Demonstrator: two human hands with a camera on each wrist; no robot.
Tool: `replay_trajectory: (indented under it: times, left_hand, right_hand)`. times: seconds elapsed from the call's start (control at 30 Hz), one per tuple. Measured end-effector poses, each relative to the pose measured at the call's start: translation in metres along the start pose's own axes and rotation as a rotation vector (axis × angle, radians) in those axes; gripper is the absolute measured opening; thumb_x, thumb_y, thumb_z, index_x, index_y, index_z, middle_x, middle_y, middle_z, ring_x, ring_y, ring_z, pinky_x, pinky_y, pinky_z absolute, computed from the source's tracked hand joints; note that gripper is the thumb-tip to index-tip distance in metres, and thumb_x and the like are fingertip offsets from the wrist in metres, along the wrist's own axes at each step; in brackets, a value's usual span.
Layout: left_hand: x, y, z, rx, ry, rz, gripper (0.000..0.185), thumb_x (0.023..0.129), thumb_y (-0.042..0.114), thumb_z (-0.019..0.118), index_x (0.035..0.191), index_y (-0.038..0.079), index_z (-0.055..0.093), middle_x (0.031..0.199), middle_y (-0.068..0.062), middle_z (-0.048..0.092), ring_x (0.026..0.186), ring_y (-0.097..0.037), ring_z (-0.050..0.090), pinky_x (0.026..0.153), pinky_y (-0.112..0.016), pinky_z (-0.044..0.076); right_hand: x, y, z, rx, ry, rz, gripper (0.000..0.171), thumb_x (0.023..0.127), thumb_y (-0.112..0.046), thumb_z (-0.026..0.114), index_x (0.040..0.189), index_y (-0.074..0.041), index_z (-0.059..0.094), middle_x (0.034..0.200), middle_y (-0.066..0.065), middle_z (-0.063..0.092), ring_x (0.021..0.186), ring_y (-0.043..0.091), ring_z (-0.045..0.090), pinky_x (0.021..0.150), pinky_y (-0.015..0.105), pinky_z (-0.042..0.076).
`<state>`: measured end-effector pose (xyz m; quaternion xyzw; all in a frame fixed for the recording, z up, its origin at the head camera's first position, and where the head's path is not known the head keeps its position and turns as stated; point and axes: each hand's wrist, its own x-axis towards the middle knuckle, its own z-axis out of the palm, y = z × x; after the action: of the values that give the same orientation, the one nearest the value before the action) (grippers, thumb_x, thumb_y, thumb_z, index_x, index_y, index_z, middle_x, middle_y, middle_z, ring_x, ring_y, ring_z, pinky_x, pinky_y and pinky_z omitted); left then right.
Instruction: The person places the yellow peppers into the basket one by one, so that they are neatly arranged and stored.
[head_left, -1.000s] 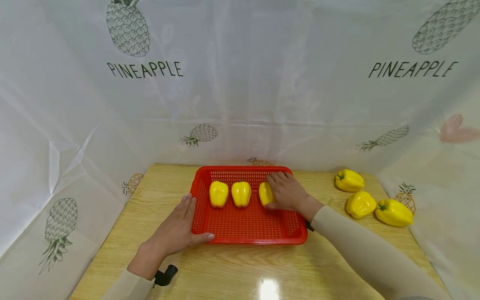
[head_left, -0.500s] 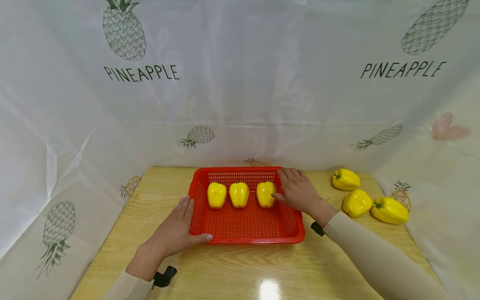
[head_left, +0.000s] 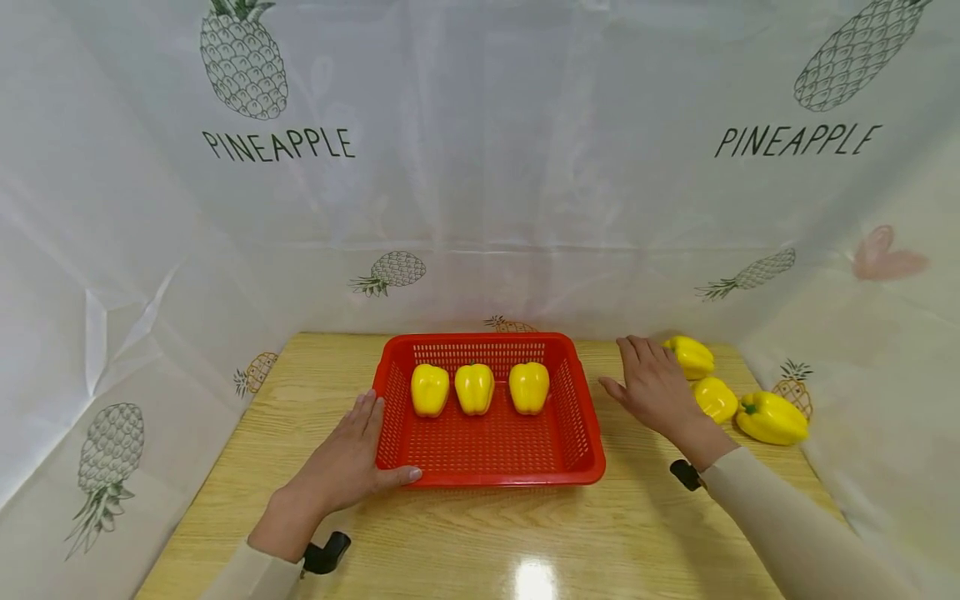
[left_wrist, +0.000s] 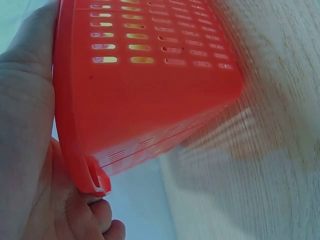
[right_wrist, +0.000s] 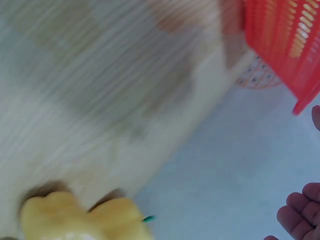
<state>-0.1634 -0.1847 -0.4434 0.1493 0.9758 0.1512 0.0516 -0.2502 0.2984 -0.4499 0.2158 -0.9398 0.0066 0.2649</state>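
A red perforated basket (head_left: pixel 577 417) sits mid-table with three yellow bell peppers (head_left: pixel 475 388) in a row at its back. My left hand (head_left: pixel 347 460) lies flat against the basket's near-left corner, thumb along the front rim; the left wrist view shows the basket wall (left_wrist: pixel 150 95) pressed on my palm. My right hand (head_left: pixel 652 387) hovers open over the table right of the basket, fingers spread, holding nothing. Three more yellow peppers lie just beyond it: one at the back (head_left: pixel 693 355), one partly behind my hand (head_left: pixel 716 399), one far right (head_left: pixel 772 417). A pepper (right_wrist: pixel 85 217) shows blurred in the right wrist view.
The wooden table (head_left: pixel 480 533) is ringed by a white pineapple-print curtain (head_left: pixel 480 167) at the back and both sides. The basket's corner (right_wrist: pixel 285 45) appears in the right wrist view.
My right hand let go of the third pepper in the basket and moved right, out of the basket, toward the loose peppers. The left hand stayed on the basket.
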Motion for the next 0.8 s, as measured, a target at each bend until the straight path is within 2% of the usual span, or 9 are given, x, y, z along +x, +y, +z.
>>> replay_trajectory:
  times: [0.3, 0.6, 0.8]
  left_hand:
    - [0.001, -0.003, 0.003, 0.000, -0.004, -0.007, 0.135, 0.082, 0.089, 0.060, 0.164, -0.010, 0.019, 0.173, -0.030, 0.012, 0.162, -0.047, 0.011, 0.128, -0.062, 0.024]
    - [0.002, -0.004, 0.004, -0.002, -0.006, -0.007, 0.134, 0.082, 0.087, 0.061, 0.164, -0.009, 0.018, 0.174, -0.029, 0.012, 0.162, -0.047, 0.012, 0.128, -0.061, 0.024]
    - [0.003, -0.006, 0.005, -0.007, -0.009, -0.002, 0.134, 0.082, 0.089, 0.060, 0.164, -0.009, 0.018, 0.174, -0.029, 0.010, 0.162, -0.047, 0.011, 0.129, -0.061, 0.023]
  right_hand:
    - [-0.036, 0.028, 0.002, -0.030, -0.004, 0.064, 0.082, 0.085, -0.037, 0.086, 0.139, 0.014, 0.049, 0.134, 0.033, 0.058, 0.123, 0.052, 0.056, 0.099, 0.068, 0.049]
    - [-0.076, 0.066, 0.009, -0.069, -0.065, 0.100, 0.095, 0.079, -0.037, 0.089, 0.142, 0.017, 0.043, 0.131, 0.037, 0.054, 0.121, 0.055, 0.053, 0.101, 0.069, 0.045]
    - [-0.092, 0.085, 0.009, -0.084, -0.101, 0.143, 0.101, 0.074, -0.040, 0.092, 0.141, 0.019, 0.043, 0.130, 0.039, 0.053, 0.120, 0.055, 0.051, 0.102, 0.069, 0.043]
